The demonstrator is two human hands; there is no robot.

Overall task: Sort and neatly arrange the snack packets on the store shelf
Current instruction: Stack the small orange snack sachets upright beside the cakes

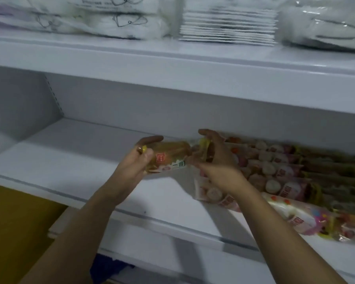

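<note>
Above the middle shelf (74, 160) I hold a clear snack packet (168, 155) with brown contents and a red label, lying sideways. My left hand (135, 162) grips its left end with curled fingers. At the other end, my right hand (215, 158) pinches it near a yellow tie. To the right, several similar packets (279, 173) with pink and white sweets lie in a row on the shelf, and a pink and white packet (301, 218) sits at the front edge.
The upper shelf (172, 58) carries white plastic-wrapped bundles (80, 19) and a stack of flat white items (228, 25). The left half of the middle shelf is bare white board. A yellow surface (14, 228) shows at lower left below the shelf.
</note>
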